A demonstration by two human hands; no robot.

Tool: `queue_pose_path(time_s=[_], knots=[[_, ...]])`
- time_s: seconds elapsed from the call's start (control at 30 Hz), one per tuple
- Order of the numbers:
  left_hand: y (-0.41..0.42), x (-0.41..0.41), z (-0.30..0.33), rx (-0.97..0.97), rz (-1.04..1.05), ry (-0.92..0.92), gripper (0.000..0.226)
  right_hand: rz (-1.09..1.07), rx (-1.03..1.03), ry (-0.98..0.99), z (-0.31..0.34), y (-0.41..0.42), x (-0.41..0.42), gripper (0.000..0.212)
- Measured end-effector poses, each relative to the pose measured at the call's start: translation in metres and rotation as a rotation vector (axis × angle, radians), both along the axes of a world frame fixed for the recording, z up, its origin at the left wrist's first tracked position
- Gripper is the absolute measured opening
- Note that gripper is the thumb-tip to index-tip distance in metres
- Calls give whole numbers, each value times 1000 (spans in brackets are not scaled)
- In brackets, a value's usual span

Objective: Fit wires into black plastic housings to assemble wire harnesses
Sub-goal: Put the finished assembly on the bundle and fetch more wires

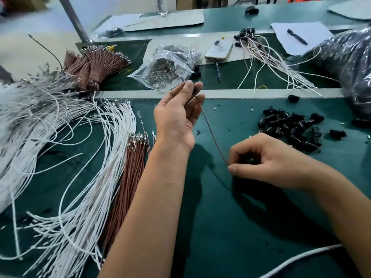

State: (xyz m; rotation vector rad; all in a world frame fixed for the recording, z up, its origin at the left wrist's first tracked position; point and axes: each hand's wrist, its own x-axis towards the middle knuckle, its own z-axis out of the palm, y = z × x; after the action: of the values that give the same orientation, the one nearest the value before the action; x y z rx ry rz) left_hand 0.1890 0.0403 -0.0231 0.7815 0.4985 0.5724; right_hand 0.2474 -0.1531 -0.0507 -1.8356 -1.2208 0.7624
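This was a small assembly workshop of the factory kind, set up for making wire harnesses by hand. A long green-matted worktop (251, 217) carried loose white wires (84, 157), bundled brown wires (128, 177) with crimped metal terminals, a heap of black plastic housings (291, 127) and a clear bag of small metal parts (162, 73). Farther back lay finished harnesses (261, 49), paper with a pen (297, 37) and a big black plastic bag (349, 63), with cardboard boxes (183, 3) beyond.
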Motion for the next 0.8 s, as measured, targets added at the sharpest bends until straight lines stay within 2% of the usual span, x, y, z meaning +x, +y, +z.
queue_pose_path(time_s=[0.23, 0.33, 0.43, 0.53, 0.6, 0.8], knots=[[63, -54, 5, 286, 309, 350, 7, -340, 36, -186, 10, 103, -25, 33], [83, -83, 5, 342, 422, 418, 7, -334, -31, -299, 17, 174, -50, 34], [100, -103, -1, 386, 487, 538, 12, -351, -155, -406, 17, 226, -74, 46], [112, -115, -9, 399, 474, 625, 15, -360, -228, -465, 15, 249, -83, 33], [117, -120, -13, 402, 467, 657, 12, -363, -262, -433, 16, 255, -82, 24], [120, -125, -12, 397, 460, 641, 9, -380, -268, -216, 22, 251, -64, 18]])
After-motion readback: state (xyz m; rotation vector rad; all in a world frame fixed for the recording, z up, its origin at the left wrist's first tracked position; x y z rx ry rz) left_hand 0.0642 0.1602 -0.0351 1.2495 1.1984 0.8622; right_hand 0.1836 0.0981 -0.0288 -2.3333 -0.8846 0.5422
